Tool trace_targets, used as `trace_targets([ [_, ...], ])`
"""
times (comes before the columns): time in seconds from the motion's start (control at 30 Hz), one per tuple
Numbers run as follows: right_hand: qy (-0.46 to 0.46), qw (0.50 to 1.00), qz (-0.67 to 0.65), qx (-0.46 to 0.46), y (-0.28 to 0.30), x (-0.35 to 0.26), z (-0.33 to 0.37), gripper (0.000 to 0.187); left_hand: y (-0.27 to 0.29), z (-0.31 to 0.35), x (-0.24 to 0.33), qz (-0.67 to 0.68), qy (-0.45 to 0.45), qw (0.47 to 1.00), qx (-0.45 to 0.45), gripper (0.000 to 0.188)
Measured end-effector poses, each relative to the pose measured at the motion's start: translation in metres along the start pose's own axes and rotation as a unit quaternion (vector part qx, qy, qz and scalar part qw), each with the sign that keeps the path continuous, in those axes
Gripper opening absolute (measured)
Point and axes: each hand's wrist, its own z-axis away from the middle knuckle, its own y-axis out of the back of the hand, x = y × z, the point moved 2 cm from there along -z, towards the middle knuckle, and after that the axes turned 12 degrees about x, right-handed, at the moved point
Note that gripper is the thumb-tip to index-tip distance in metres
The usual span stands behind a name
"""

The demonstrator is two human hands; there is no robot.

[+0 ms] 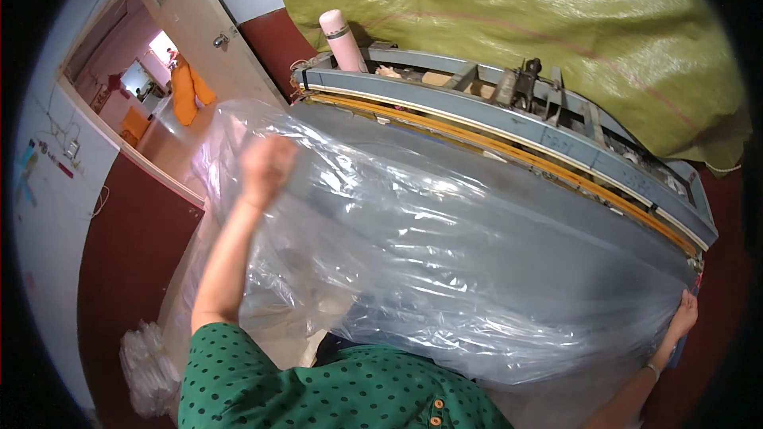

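A large sheet of clear plastic film [413, 270] lies wrinkled and shiny across a grey work table [556, 191], hanging over its near side and bunching up at the left. My left hand [269, 168] is raised over the film's left part, its fingers curled; motion blur hides just how it meets the film. At the table's far right end, my right hand [683, 314] pinches the film's edge, which pulls taut toward it.
Behind the table top runs a grey metal frame [445, 95] with an orange-yellow strip [509, 157]. A pink bottle [343, 41] stands on it. Yellow-green woven sheeting [509, 8] hangs behind. Folded plastic [149, 369] lies at lower left, near an open door [211, 24].
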Motion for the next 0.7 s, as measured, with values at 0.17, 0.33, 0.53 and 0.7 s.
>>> trace_targets([
  [0.17, -0.002, 1.000, 0.022, -0.005, -0.004, 0.010, -0.005, 0.030, -0.087, 0.062, -0.003, 0.044, 0.043, 0.941, -0.332, 0.047],
  [0.33, -0.004, 1.000, 0.007, 0.014, -0.003, 0.014, -0.006, 0.032, -0.098, 0.057, -0.008, -0.063, -0.011, 0.947, -0.315, 0.048],
  [0.53, -0.040, 0.999, 0.018, -0.001, 0.016, 0.038, -0.016, 0.030, -0.120, 0.032, -0.003, -0.083, -0.013, 0.970, -0.227, 0.026],
  [0.7, -0.064, 0.996, -0.059, 0.036, 0.045, -0.011, 0.006, 0.031, -0.136, 0.032, -0.018, -0.129, 0.022, 0.976, -0.172, 0.025],
])
